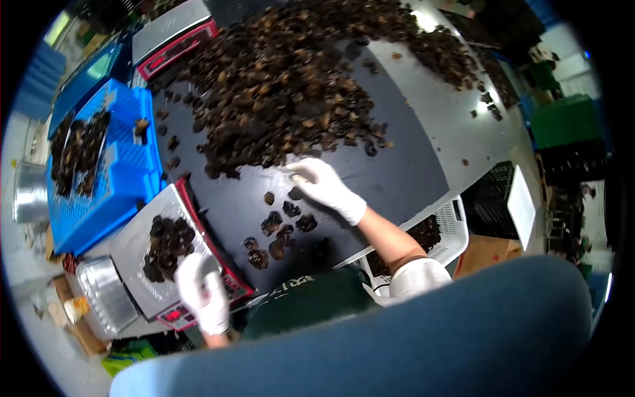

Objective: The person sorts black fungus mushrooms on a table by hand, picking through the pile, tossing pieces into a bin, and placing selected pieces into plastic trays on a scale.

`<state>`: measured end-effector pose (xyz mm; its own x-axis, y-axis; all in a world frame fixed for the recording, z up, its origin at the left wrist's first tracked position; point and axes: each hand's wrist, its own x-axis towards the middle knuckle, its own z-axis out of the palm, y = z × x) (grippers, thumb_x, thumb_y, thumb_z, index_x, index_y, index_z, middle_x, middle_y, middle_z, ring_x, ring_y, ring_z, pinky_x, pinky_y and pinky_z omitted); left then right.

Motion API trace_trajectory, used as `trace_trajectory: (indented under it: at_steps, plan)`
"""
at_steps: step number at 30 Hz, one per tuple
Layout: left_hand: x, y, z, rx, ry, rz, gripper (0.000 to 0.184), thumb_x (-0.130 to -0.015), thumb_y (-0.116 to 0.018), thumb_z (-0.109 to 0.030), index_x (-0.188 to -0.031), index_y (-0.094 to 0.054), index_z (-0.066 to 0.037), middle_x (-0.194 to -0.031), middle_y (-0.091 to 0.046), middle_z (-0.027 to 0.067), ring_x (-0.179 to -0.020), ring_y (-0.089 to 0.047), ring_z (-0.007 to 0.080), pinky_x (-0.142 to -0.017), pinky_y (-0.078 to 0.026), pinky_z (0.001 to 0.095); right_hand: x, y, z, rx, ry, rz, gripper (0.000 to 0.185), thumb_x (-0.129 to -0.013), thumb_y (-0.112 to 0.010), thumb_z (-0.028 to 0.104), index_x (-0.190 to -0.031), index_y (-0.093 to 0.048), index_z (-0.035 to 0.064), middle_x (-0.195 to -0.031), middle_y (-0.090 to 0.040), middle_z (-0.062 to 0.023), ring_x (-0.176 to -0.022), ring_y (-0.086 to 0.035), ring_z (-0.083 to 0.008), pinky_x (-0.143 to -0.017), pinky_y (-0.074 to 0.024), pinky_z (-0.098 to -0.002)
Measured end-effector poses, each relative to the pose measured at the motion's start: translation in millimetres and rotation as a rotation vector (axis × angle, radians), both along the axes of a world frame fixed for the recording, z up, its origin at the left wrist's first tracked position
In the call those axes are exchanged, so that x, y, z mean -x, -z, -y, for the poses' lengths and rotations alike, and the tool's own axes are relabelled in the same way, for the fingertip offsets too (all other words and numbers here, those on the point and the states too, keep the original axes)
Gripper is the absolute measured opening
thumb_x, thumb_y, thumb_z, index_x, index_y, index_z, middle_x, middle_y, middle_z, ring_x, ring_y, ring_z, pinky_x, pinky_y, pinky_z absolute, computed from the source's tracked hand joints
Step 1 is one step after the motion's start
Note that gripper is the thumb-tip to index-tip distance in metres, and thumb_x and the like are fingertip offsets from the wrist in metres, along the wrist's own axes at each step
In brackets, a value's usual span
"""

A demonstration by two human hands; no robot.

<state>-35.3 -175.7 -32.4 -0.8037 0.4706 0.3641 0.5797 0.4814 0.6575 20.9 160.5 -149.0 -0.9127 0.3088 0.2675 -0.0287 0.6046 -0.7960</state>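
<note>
My gloved right hand is over the dark mat, at the near edge of a big heap of dark brown mushroom-like pieces. Its fingertips are drawn together; what is between them, if anything, is too small to make out. Several loose brown pieces lie on the mat just below this hand. My gloved left hand, a little blurred, is at the near side of a red-edged scale, thumb and fingers apart. On the scale's plate rests a clump of the same pieces, close to the left fingertips.
A blue crate stands left, with a packed portion of brown pieces on it. Another scale sits at the far left. A foil tray is beside the near scale. A white basket and black crate are at right.
</note>
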Motion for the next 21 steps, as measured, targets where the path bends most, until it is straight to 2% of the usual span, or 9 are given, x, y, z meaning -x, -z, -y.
trace_trajectory:
  at_steps: [1, 3, 4, 6, 7, 9, 13, 19, 21]
  plan:
    - [-7.3, -3.9, -13.6, 0.119, 0.130, 0.090, 0.036, -0.081, -0.068, -0.008, -0.116, -0.063, -0.004, -0.112, -0.063, 0.0162, -0.107, -0.058, 0.0353, -0.098, -0.044, 0.0428, -7.3, -0.3, 1.5, 0.004, -0.025, 0.048, 0.026, -0.083, -0.066, 0.017, -0.107, -0.067, 0.0074, -0.102, -0.067, -0.0117, -0.095, -0.064, -0.0290, -0.085, -0.0507, -0.0383]
    - [-22.4, 20.0, -38.7, 0.243, 0.268, 0.196, 0.047, -0.079, -0.073, -0.016, -0.122, -0.059, -0.003, -0.123, -0.057, 0.0203, -0.115, -0.053, 0.0378, -0.100, -0.042, 0.0443, -9.6, -3.3, 7.9, -0.048, -0.106, 0.082, 0.026, -0.082, -0.066, 0.019, -0.106, -0.067, 0.0085, -0.103, -0.067, -0.0107, -0.101, -0.061, -0.0291, -0.092, -0.0469, -0.0394]
    - [-27.6, 36.0, -45.6, 0.335, 0.340, 0.186, 0.058, -0.078, -0.075, -0.019, -0.129, -0.054, -0.002, -0.130, -0.051, 0.0244, -0.119, -0.049, 0.0405, -0.102, -0.041, 0.0462, -6.2, 1.5, 12.2, -0.102, -0.194, 0.112, 0.035, -0.082, -0.067, 0.024, -0.113, -0.065, 0.0105, -0.114, -0.064, -0.0101, -0.111, -0.056, -0.0298, -0.099, -0.0419, -0.0418]
    - [-40.6, 79.5, -52.7, 0.510, 0.355, 0.155, 0.087, -0.073, -0.079, -0.030, -0.142, -0.037, 0.002, -0.137, -0.041, 0.0320, -0.126, -0.041, 0.0487, -0.106, -0.035, 0.0511, -2.9, 1.6, 37.6, -0.333, -0.197, 0.037, 0.046, -0.081, -0.067, 0.031, -0.123, -0.061, 0.0135, -0.127, -0.057, -0.0097, -0.122, -0.048, -0.0324, -0.106, -0.0344, -0.0467]
    - [-45.0, 90.8, -56.4, 0.593, 0.315, 0.173, 0.094, -0.072, -0.079, -0.034, -0.144, -0.033, 0.003, -0.140, -0.038, 0.0325, -0.129, -0.037, 0.0496, -0.107, -0.033, 0.0531, -1.3, 10.8, 47.6, -0.388, -0.239, 0.063, 0.054, -0.080, -0.069, 0.036, -0.129, -0.058, 0.0157, -0.135, -0.052, -0.0088, -0.128, -0.041, -0.0348, -0.109, -0.0288, -0.0518]
    - [-50.4, 109.2, -61.4, 0.755, 0.237, 0.222, 0.107, -0.069, -0.080, -0.043, -0.148, -0.024, 0.004, -0.147, -0.028, 0.0324, -0.136, -0.028, 0.0502, -0.109, -0.027, 0.0580, 0.2, 19.1, 58.8, -0.486, -0.291, 0.049, 0.049, -0.081, -0.069, 0.038, -0.124, -0.060, 0.0155, -0.127, -0.054, -0.0079, -0.125, -0.044, -0.0328, -0.109, -0.0284, -0.0528]
    - [-58.0, 128.3, -50.3, 0.732, 0.192, 0.247, 0.109, -0.068, -0.082, -0.039, -0.150, -0.021, 0.002, -0.150, -0.023, 0.0325, -0.139, -0.022, 0.0503, -0.111, -0.023, 0.0593, -11.3, 32.9, 42.9, -0.394, -0.277, 0.062, 0.022, -0.082, -0.068, 0.029, -0.100, -0.067, 0.0158, -0.099, -0.060, -0.0019, -0.109, -0.051, -0.0231, -0.107, -0.0284, -0.0495]
    - [-54.9, 145.6, -64.4, 0.391, 0.234, 0.163, 0.110, -0.065, -0.086, -0.037, -0.149, -0.026, 0.000, -0.152, -0.018, 0.0347, -0.139, -0.019, 0.0545, -0.113, -0.020, 0.0577, -54.7, 15.9, 36.4, -0.345, -0.374, 0.148, 0.065, -0.072, -0.077, 0.041, -0.128, -0.057, 0.0142, -0.130, -0.053, -0.0101, -0.120, -0.048, -0.0291, -0.108, -0.0309, -0.0491]
    - [-47.0, 149.6, -76.7, 0.347, 0.329, 0.080, 0.099, -0.064, -0.085, -0.035, -0.145, -0.037, -0.005, -0.149, -0.027, 0.0317, -0.137, -0.028, 0.0490, -0.108, -0.027, 0.0541, -60.4, 21.7, 41.5, -0.400, -0.375, 0.106, 0.052, -0.075, -0.076, 0.034, -0.120, -0.060, 0.0134, -0.124, -0.056, -0.0089, -0.113, -0.051, -0.0288, -0.101, -0.0366, -0.0455]
